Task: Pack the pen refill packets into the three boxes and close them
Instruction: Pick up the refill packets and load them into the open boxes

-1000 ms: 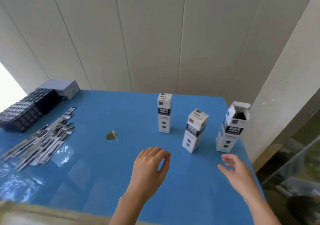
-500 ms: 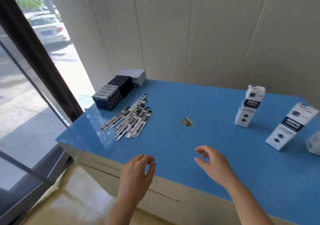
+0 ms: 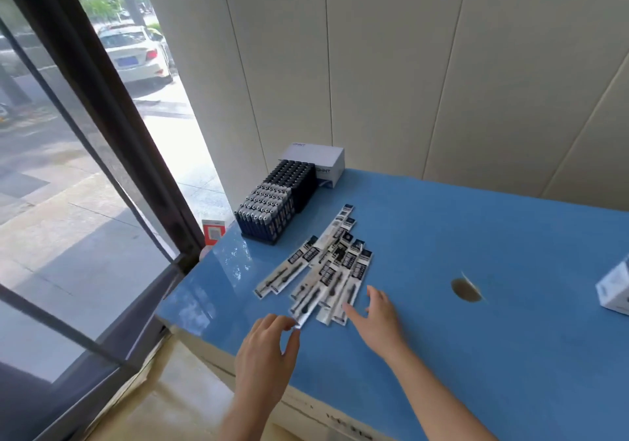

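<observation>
Several pen refill packets (image 3: pixel 326 267) lie fanned out in a loose pile on the blue table (image 3: pixel 476 355), near its left end. My left hand (image 3: pixel 267 348) hovers at the table's front edge, its loosely curled fingertips touching the near end of one packet. My right hand (image 3: pixel 379 316) is spread flat, fingers at the near ends of the rightmost packets. Neither hand holds anything. Only a corner of one white box (image 3: pixel 616 291) shows at the right edge; the other boxes are out of view.
A black rack of pens (image 3: pixel 275 202) and a white carton (image 3: pixel 318 163) stand at the table's back left corner. A round hole (image 3: pixel 464 290) sits mid-table. A glass door with a dark frame (image 3: pixel 112 127) is to the left, and a white panelled wall stands behind.
The view has swung left from the three boxes to the packets. Both hands have travelled left and forward, reaching the near ends of the packets.
</observation>
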### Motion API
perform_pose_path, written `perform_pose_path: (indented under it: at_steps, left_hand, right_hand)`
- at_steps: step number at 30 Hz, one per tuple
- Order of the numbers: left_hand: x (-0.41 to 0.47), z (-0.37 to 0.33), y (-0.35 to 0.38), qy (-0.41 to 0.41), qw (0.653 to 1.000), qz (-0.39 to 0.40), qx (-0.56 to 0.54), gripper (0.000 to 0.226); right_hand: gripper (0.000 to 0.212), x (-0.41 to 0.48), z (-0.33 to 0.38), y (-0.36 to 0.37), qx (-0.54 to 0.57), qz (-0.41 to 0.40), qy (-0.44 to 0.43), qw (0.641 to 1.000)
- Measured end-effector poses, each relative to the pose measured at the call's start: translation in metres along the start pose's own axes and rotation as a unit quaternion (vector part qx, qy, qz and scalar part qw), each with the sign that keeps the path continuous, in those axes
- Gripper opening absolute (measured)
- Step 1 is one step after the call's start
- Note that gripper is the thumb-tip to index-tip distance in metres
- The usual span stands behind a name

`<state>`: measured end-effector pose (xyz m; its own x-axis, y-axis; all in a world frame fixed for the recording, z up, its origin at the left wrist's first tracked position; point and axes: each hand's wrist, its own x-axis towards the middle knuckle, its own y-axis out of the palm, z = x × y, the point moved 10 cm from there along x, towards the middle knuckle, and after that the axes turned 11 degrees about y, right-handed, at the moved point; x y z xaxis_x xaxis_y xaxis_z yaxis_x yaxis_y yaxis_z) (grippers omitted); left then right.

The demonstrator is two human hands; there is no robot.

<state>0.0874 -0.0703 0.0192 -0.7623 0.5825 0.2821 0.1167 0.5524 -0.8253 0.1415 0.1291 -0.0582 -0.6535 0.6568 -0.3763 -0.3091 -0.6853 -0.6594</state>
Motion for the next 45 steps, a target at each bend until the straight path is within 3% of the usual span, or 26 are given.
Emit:
perform_pose_path:
  at_steps: [5,11,15,21,23,25,27,32,34,36,40,45]
  left_hand:
    - [0.042,0.039,0.006,-0.008,1.000,0.009,0.020,0.022]
    - [0.075,0.071,0.020,0.005,1.000,0.013,0.021,0.027]
    - [0.098,0.082,0.049,0.012,0.997,0.077,0.021,0.047]
    - [0.140,0.077,0.078,0.027,0.986,0.159,0.052,0.082]
    - [0.152,0.075,0.087,0.032,0.981,0.189,0.034,0.076]
    - [0.159,0.077,0.093,0.021,0.977,0.212,0.002,0.067]
    - [0.163,0.080,0.097,0.010,0.973,0.229,-0.029,0.061]
    - [0.169,0.075,0.105,0.010,0.963,0.268,-0.038,0.039]
    - [0.170,0.071,0.109,0.017,0.958,0.283,-0.045,0.022]
    - [0.169,0.070,0.114,0.030,0.951,0.304,-0.040,0.030]
    - [0.172,0.070,0.112,0.068,0.951,0.298,-0.044,0.036]
    - [0.175,0.091,0.102,-0.001,0.936,0.290,-0.199,0.024]
  right_hand:
    - [0.085,0.035,0.043,0.006,-0.059,-0.109,-0.013,0.992]
    - [0.063,0.050,0.045,0.005,0.026,-0.130,-0.013,0.991]
    - [0.066,0.057,0.040,-0.003,-0.034,-0.167,0.028,0.985]
    - [0.024,0.074,0.039,-0.016,-0.098,-0.130,0.111,0.980]
    - [0.017,0.074,0.035,-0.019,-0.114,-0.128,0.129,0.977]
    - [0.034,0.074,0.031,-0.017,-0.130,-0.123,0.143,0.973]
    - [0.038,0.073,0.031,-0.014,-0.140,-0.120,0.151,0.971]
    - [0.012,0.064,0.035,-0.007,-0.141,-0.155,0.157,0.965]
    - [0.029,0.060,0.037,-0.002,-0.138,-0.164,0.154,0.965]
    - [0.039,0.057,0.038,0.001,-0.147,-0.174,0.154,0.962]
    - [0.027,0.057,0.042,0.002,-0.170,-0.168,0.163,0.957]
    - [0.019,0.056,0.043,0.001,-0.182,-0.154,0.208,0.949]
